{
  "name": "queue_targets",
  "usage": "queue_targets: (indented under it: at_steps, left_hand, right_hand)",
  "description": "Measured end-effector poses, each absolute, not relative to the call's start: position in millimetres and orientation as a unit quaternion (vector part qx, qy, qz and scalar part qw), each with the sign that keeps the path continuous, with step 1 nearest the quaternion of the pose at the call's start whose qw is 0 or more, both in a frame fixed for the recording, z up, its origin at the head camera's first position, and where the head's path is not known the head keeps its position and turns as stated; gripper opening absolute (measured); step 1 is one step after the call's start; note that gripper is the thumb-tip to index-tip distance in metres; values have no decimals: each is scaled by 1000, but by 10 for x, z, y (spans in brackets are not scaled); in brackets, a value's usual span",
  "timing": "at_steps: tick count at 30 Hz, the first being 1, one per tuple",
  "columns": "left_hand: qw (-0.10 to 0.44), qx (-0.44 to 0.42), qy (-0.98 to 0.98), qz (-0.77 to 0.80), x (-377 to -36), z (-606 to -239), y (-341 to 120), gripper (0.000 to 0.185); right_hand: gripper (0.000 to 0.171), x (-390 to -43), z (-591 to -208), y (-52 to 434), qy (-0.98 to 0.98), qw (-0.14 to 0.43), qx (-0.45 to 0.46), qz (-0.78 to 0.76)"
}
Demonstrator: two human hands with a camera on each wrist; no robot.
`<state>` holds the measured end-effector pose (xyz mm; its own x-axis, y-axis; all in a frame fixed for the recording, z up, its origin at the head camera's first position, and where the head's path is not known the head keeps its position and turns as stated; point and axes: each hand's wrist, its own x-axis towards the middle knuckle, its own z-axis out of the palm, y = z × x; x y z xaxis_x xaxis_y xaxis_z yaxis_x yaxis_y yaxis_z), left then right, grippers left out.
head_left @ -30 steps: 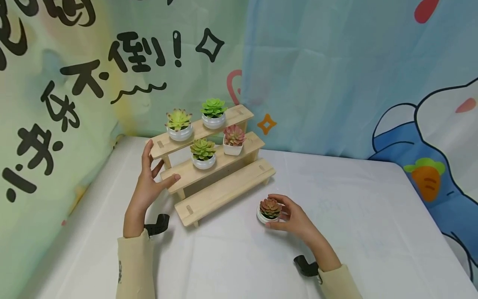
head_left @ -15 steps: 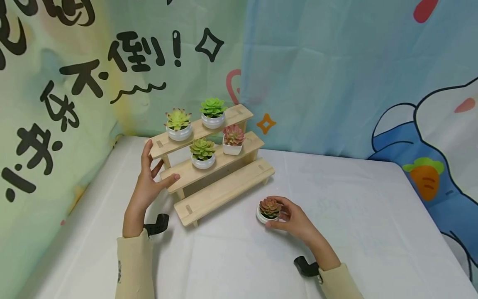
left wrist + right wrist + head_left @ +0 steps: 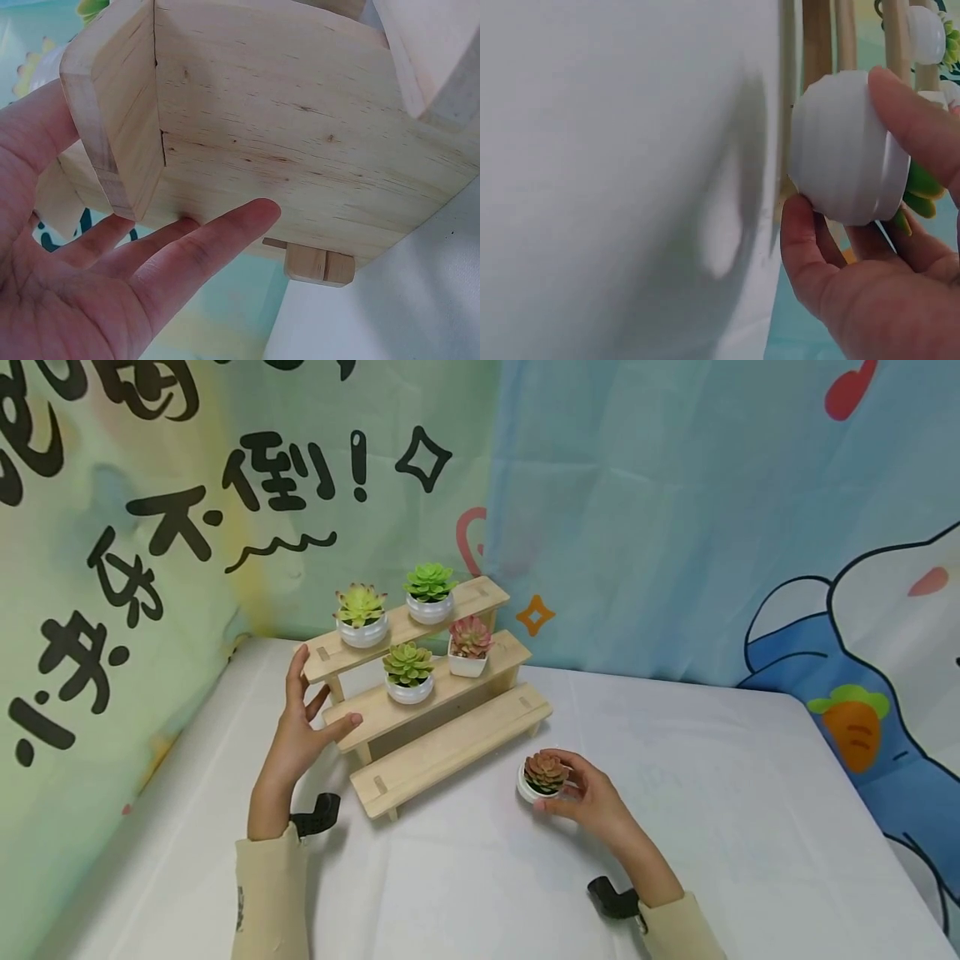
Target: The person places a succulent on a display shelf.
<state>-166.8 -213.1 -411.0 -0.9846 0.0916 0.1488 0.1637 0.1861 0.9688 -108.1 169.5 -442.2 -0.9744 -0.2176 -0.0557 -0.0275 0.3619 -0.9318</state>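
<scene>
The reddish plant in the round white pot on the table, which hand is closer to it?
Right. The right hand grips the reddish plant; the left hand is away at the wooden stand.

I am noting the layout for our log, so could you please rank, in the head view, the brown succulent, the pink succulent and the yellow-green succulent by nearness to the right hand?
1. Brown succulent: held in the right hand, on the table.
2. Pink succulent: right end of the middle shelf.
3. Yellow-green succulent: left on the top shelf, farthest.

A white-clothed table (image 3: 720, 793) stands against cartoon-printed fabric backdrops (image 3: 660, 502) with bold black characters.
</scene>
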Motion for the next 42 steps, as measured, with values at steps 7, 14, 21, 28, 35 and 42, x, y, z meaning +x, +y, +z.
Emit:
queue_targets:
  at_steps: [7,14,21,28,35,42]
  left_hand:
    - [25,-77,-768,-635,-1674,-4123,-2130,110]
    - [27,-82,-769,-633,-1680,-4115,-2140,110]
    - [26,-80,-768,-635,-1692,-4091,-2144,110]
    - [23,-76,-766,-638,-1680,-4113,-2127,110]
    - [21,-69,-767,-637,-1698,-4135,-2146,110]
    - [18,-77,-763,-641,-1705,-4151,-2152,109]
  right_hand:
    - [67,-1171,-4324,1638,817,77,-62,-568]
    - [69,-1319,-4256,1493,808,75,-57,-582]
    - [67,-1492,-4179,1288,805,71,-74,-585]
    - [67,-1662,-4122,1066,814,75,-98,-568]
    - [65,-1789,-4146,899,823,81,-115,-550]
    - [64,-1812,-4196,867,828,85,-117,-541]
